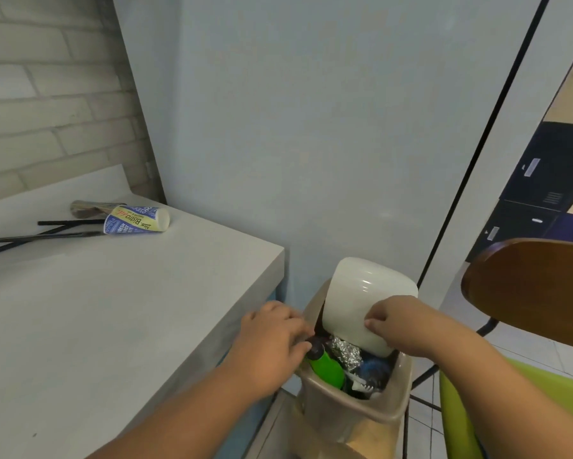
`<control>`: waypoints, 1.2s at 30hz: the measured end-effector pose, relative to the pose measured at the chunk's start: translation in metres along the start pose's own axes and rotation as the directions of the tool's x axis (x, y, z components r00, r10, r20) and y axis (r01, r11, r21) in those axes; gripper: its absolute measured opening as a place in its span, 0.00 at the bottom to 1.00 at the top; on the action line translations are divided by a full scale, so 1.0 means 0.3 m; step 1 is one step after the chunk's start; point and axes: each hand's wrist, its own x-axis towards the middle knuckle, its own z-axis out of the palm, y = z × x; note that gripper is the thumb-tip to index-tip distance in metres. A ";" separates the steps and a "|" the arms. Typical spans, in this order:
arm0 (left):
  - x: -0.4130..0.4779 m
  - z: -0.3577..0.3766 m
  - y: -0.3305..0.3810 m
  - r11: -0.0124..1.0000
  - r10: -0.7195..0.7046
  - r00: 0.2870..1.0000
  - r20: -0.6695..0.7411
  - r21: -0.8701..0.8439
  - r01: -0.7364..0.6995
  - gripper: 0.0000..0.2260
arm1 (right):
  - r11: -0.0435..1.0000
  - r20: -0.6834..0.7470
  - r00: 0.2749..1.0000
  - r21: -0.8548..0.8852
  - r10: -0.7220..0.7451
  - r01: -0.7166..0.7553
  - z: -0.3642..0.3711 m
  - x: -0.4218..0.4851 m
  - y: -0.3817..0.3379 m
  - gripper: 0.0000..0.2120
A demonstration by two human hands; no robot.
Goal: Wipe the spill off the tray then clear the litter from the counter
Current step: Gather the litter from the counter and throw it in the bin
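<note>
One printed cup (136, 220) lies toppled; straws (70, 222) crossed.

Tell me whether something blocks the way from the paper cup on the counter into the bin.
Yes. The white tray, held by the right hand, leans in the bin's mouth, and the green bottle and foil fill the rest. Nothing lies on the counter between.

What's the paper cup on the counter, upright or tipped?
Tipped. The paper cup lies on its side on the counter, printed wall facing up, next to the black straws.
</note>
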 end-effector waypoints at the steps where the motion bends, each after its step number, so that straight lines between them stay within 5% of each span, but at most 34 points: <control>1: -0.023 -0.019 -0.026 0.999 -0.022 1.000 -0.017 -0.024 0.022 0.12 | 1.000 -0.001 1.000 -0.001 -0.018 0.018 0.001 -0.001 -0.017 0.15; 6: -0.180 -0.118 -0.187 0.974 -0.164 0.985 -0.060 -0.168 0.151 0.19 | 0.990 -0.030 0.990 -0.029 -0.136 0.136 0.012 0.007 -0.141 0.15; 11: -0.378 -0.244 -0.350 0.939 -0.326 0.938 -0.116 -0.158 0.306 0.04 | 0.966 0.031 0.966 -0.028 -0.257 0.258 0.036 0.005 -0.348 0.16; 16: -0.546 -0.367 -0.498 0.883 -0.463 0.873 -0.152 -0.170 0.438 0.05 | 0.927 0.123 0.928 -0.089 -0.352 0.364 0.094 0.026 -0.584 0.18; 36: -0.887 -0.579 -0.907 0.751 -0.657 0.722 -0.218 -0.274 0.601 0.07 | 0.799 0.208 0.789 -0.049 -0.579 0.599 0.308 0.118 -1.250 0.14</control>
